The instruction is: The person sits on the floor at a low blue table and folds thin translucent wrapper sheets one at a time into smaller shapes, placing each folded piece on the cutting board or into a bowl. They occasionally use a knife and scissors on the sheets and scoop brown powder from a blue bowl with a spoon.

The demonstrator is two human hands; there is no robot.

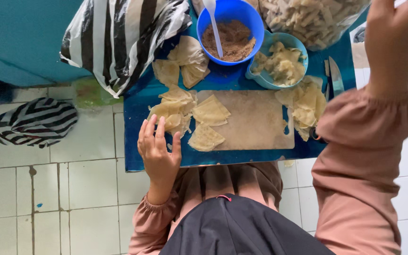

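Note:
My left hand (158, 150) rests flat, fingers apart, on the near left edge of a blue tray (135, 111), just beside a pile of pale dough sheets (174, 111). A beige cutting board (256, 120) lies in the tray's middle with folded dough pieces (208, 123) on its left end. My right hand (393, 35) is raised high at the upper right, its fingertips cut off by the frame edge; whether it holds anything is hidden.
A blue bowl of brown filling (231, 40) with a white spoon (213, 26), a light-blue bowl of dough scraps (282, 63), a clear bag of finished pieces (312, 19), a knife (336, 75), striped plastic bags (119, 33), and white floor tiles (72, 184).

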